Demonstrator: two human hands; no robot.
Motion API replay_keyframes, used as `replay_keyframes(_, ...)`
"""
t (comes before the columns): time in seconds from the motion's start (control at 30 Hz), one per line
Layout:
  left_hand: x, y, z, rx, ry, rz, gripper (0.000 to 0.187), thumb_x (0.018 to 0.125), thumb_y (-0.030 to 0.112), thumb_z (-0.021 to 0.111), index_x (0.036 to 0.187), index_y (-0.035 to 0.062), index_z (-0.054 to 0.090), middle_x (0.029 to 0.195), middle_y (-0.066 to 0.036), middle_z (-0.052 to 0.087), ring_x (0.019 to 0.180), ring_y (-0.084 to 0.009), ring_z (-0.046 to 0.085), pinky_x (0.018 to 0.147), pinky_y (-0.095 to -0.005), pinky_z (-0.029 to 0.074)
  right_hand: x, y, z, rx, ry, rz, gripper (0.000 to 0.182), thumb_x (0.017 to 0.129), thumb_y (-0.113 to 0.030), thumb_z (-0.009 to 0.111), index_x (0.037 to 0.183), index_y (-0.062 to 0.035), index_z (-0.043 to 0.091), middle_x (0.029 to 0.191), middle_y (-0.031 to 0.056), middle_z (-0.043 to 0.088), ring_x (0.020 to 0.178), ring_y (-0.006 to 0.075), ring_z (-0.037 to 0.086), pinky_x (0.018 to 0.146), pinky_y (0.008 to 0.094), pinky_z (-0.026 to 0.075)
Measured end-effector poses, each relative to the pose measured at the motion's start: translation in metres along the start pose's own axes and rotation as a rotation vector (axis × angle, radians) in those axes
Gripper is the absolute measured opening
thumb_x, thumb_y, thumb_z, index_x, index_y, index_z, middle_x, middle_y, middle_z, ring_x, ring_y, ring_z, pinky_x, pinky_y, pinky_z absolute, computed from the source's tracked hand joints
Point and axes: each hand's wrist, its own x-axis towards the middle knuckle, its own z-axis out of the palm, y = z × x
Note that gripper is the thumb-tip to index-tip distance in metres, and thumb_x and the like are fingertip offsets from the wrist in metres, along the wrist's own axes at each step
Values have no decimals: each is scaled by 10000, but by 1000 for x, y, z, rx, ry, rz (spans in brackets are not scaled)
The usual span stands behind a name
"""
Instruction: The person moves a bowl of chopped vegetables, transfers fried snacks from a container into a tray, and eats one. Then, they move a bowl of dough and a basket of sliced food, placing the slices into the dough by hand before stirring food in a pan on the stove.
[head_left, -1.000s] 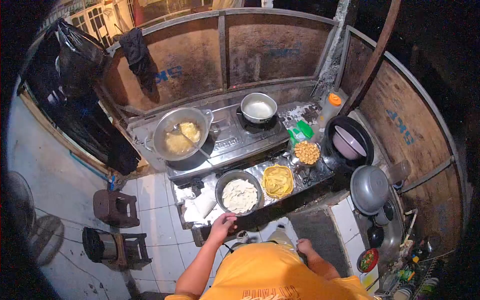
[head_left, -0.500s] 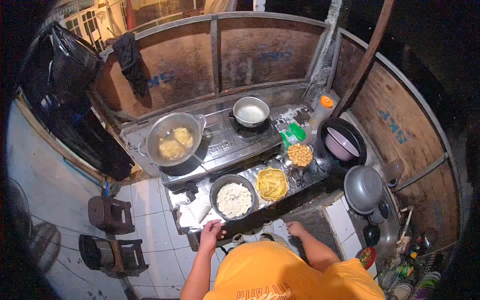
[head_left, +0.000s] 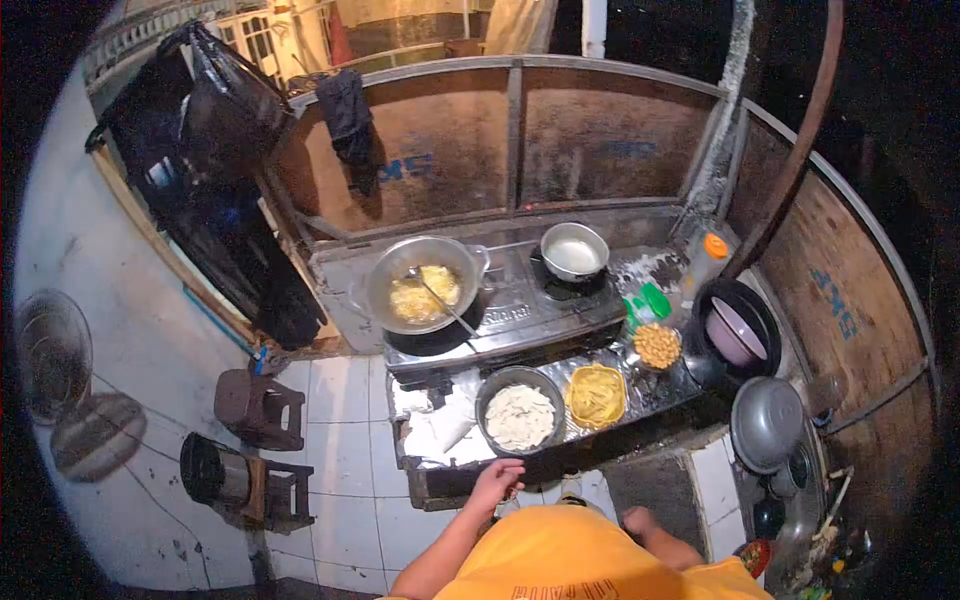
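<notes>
My left hand (head_left: 497, 484) hovers just in front of the dark round pan (head_left: 484, 398) of pale, flat slices (head_left: 520, 417). Its fingers are loosely bent and slightly apart, with nothing visible in them. Lower down, my right hand (head_left: 640, 521) hangs beside my orange shirt, its fingers mostly hidden. On the low counter a yellow basket (head_left: 596, 425) holds yellow strips, and next to it is a heap of small brown pieces (head_left: 657, 346). Yellow pieces (head_left: 425, 293) lie in oil in a large wok (head_left: 380, 270) on the stove, a long-handled utensil (head_left: 448, 308) leaning across its rim.
A pot (head_left: 574, 250) of whitish liquid sits on the stove's right burner. Further right are an orange-capped bottle (head_left: 706, 262), a black tub (head_left: 765, 312) and a grey basin (head_left: 767, 424). Brown stools (head_left: 262, 408) stand on the left floor. Wooden panels enclose the back.
The camera has turned left, so the scene sits further right. My left hand is now close below the pan of slices. My right hand shows less beside the shirt.
</notes>
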Motion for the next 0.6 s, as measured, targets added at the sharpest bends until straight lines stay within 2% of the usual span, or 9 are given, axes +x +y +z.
replay_keyframes(0.03, 1, 0, 0, -2, -7, 7, 265, 927, 104, 483, 1178, 39, 536, 1070, -67, 611, 753, -129, 607, 609, -236, 463, -4, 1, -3, -185, -44, -57, 320, 802, -307, 552, 1010, -107, 690, 1034, 137, 660, 943, 309, 638, 851, 387, 486)
replay_keyframes(0.07, 1, 1, 0, -8, 4, 13, 265, 927, 104, 483, 1178, 39, 536, 1070, -67, 611, 753, -129, 607, 609, -236, 463, -5, 1, -7, -193, -45, -69, 320, 802, -307, 552, 1010, -107, 690, 1034, 137, 660, 943, 309, 638, 851, 387, 486)
replay_keyframes(0.13, -3, 7, -3, -39, -5, -19, 296, 910, 154, 565, 1181, 38, 548, 1071, -76, 606, 809, -148, 608, 697, -269, 515, -13, -18, -39, -23, -149, 169, 307, 814, -302, 547, 995, -99, 689, 1054, 145, 654, 956, 310, 636, 866, 394, 482)
replay_keyframes(0.17, -4, 8, -5, -35, 2, -14, 296, 910, 154, 565, 1181, 38, 548, 1071, -76, 606, 809, -148, 608, 697, -269, 515, -11, -27, -50, -21, -146, 160, 307, 814, -302, 547, 995, -99, 689, 1054, 145, 654, 956, 310, 636, 866, 394, 482)
replay_keyframes(0.23, -5, 11, -11, 5, -9, -1, 301, 917, 156, 554, 1193, 35, 543, 1073, -73, 605, 806, -148, 603, 717, -272, 509, -5, -43, -67, 165, -42, 230, 287, 815, -265, 528, 983, -102, 694, 1070, 145, 650, 976, 308, 630, 885, 398, 473)
replay_keyframes(0.27, -6, 11, -14, 6, -12, 6, 301, 918, 152, 551, 1192, 28, 542, 1068, -71, 606, 798, -147, 599, 717, -273, 499, -13, -59, -80, 523, 74, 367, 270, 794, -183, 527, 983, -101, 700, 1043, 153, 664, 917, 289, 655, 829, 390, 504)
replay_keyframes(0.37, -10, 15, -22, -13, -9, -9, 301, 910, 149, 554, 1183, 24, 542, 1064, -71, 606, 788, -143, 594, 699, -270, 490, 27, -57, -53, 540, 159, 252, 283, 760, -106, 530, 982, -95, 705, 963, 161, 685, 827, 248, 676, 742, 383, 531)
replay_keyframes(0.5, -20, 23, -32, -1, 17, 7, 294, 901, 145, 553, 1167, 20, 546, 1062, -70, 607, 798, -144, 600, 684, -267, 485, 37, -89, -68, 592, 171, 251, 285, 745, -85, 556, 992, -85, 698, 862, 142, 697, 735, 207, 677, 667, 367, 539)
replay_keyframes(0.6, -23, 17, -45, -38, 17, 47, 280, 895, 140, 548, 1150, 26, 553, 1059, -63, 609, 803, -150, 606, 683, -261, 483, 39, -104, -80, 382, 148, 164, 313, 747, -112, 592, 1047, -106, 680, 807, 115, 698, 688, 178, 673, 638, 323, 533)
